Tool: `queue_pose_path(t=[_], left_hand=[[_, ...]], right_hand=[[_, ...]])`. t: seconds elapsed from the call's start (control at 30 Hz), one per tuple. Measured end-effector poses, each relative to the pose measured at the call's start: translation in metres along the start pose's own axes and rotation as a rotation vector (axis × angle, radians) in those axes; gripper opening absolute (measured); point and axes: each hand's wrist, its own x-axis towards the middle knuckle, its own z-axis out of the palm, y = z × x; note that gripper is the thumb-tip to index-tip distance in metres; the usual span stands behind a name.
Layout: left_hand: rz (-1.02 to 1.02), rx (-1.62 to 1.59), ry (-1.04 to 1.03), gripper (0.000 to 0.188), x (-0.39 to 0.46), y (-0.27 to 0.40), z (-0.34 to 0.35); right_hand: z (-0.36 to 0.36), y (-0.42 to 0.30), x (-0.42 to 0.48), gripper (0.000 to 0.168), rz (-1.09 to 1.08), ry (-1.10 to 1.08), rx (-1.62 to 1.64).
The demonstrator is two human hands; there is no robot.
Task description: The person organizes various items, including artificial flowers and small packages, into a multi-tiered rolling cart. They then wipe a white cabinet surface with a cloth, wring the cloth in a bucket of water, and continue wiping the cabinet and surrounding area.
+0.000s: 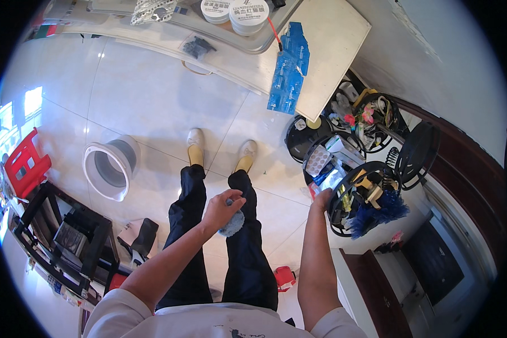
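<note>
My left hand is closed around a fluffy grey-blue pad, held in front of my thighs. My right hand reaches out to the side and touches the edge of a black tiered rack; its fingertips are hidden among the contents, so I cannot tell whether it grips anything. Beside that hand, a blister pack of round tablets, small boxes and a clear plastic packet fill one tier. A blue feathery duster and gold-coloured pieces crowd the tier nearest me.
A white table carries a tray, round white tubs and blue packets. On the tiled floor stand a grey-white bucket, a red plastic stool and a black frame. A red item lies behind my legs.
</note>
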Motion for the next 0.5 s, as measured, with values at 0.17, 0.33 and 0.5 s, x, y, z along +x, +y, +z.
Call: queue_pose_path(t=[0.17, 0.33, 0.5], left_hand=[[0.056, 0.024, -0.025, 0.029, -0.001, -0.001, -0.002], [0.011, -0.002, -0.018, 0.030, -0.002, 0.002, -0.001], [0.031, -0.009, -0.019, 0.030, 0.000, -0.002, 0.004]], right_hand=[[0.044, 0.083, 0.061, 0.042, -0.009, 0.126, 0.068], [-0.022, 0.000, -0.020, 0.046, -0.105, 0.038, 0.036], [-0.021, -0.004, -0.044, 0.046, -0.042, 0.049, 0.259]])
